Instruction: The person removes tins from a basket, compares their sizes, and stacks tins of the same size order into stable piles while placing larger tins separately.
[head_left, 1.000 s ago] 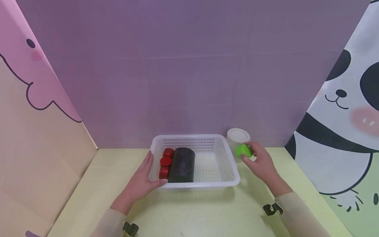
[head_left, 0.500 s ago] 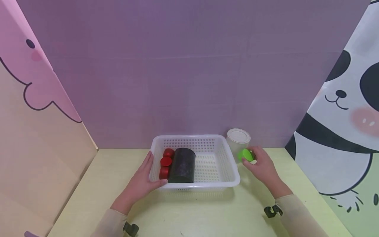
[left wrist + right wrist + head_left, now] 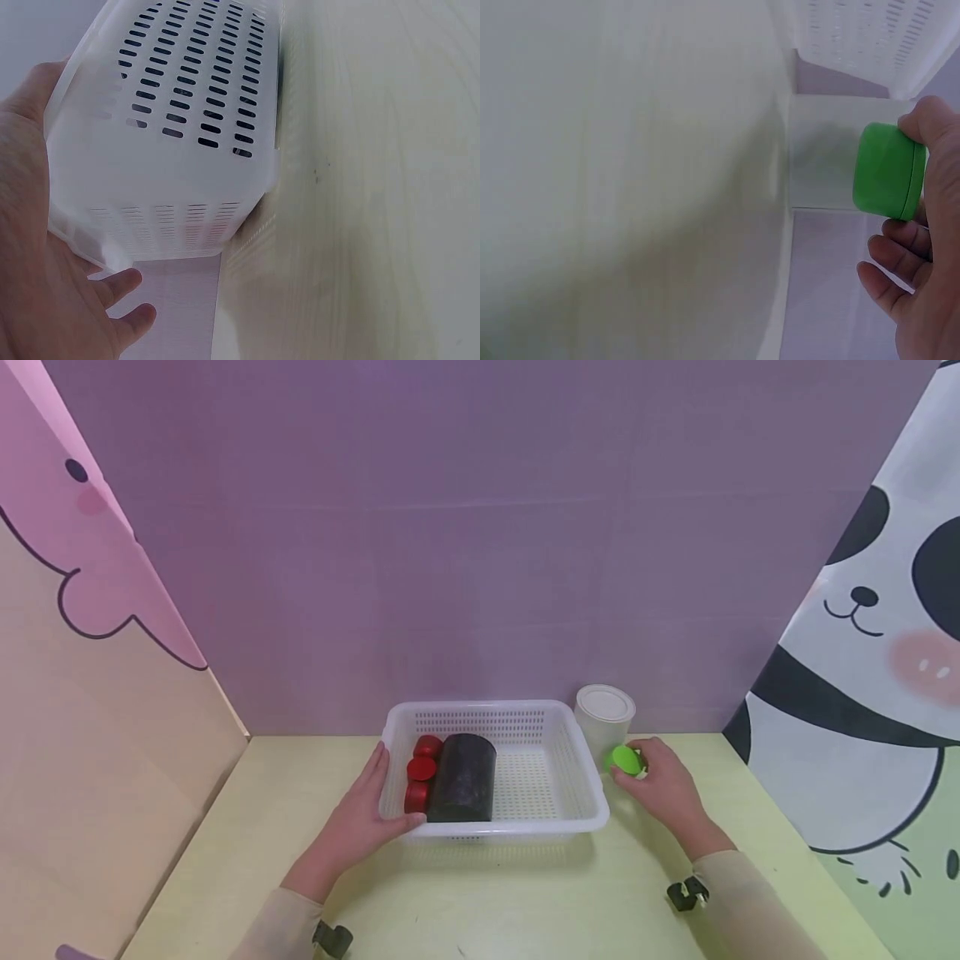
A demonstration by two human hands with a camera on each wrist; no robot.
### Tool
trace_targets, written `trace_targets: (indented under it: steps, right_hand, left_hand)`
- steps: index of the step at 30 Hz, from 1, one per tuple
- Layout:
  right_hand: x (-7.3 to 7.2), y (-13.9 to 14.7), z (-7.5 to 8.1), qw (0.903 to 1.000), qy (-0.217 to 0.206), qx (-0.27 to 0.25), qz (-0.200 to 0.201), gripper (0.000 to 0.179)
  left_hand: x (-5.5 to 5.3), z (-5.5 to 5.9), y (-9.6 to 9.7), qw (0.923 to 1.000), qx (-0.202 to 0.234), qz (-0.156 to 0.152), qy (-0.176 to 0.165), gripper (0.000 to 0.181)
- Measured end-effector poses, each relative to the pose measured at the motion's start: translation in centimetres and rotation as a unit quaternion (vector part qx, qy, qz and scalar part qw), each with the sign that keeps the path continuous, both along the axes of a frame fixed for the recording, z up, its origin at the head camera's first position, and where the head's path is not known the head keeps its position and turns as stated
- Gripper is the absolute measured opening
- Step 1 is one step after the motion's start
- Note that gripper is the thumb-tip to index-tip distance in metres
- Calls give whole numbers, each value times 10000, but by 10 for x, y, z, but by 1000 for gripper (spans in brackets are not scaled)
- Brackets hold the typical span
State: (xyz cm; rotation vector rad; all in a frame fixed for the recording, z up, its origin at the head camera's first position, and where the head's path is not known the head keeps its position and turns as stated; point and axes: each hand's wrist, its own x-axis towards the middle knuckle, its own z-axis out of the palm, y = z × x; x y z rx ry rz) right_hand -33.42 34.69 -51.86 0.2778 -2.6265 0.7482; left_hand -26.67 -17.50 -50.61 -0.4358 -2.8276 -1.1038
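A white plastic basket (image 3: 558,768) sits on the table with several red round pieces (image 3: 422,767) and a large black cylinder (image 3: 463,777) lying side by side in its left half. At its front-left corner rests my left hand (image 3: 348,827), fingers straight along the outer side and thumb on the front rim; the left wrist view shows the basket's perforated wall (image 3: 187,82) beside the palm. Right of the basket, my right hand (image 3: 663,785) pinches a small green round tub (image 3: 885,171) by its edge, between thumb and fingers. Behind the tub stands a white lidded canister (image 3: 603,714).
The pale wooden table (image 3: 480,893) runs up to a purple back wall (image 3: 480,568). Printed side panels stand left and right, the right one with a panda (image 3: 862,693). The canister is close to the basket's right side and the back wall.
My right hand has come slightly lower and nearer with the green tub, which has tilted so its flat face shows more. The left hand and basket have stayed put.
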Motion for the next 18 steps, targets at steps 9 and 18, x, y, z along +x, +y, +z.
trace_targets:
  steps: [9,18]
  right_hand:
    - [-2,2,-4,9991,-360,147,-142,51]
    - [-4,-1,-3,9959,-829,294,-230,58]
  left_hand:
    - [1,3,1,10000,68,18,-43,129]
    - [3,4,0,10000,71,17,-51,129]
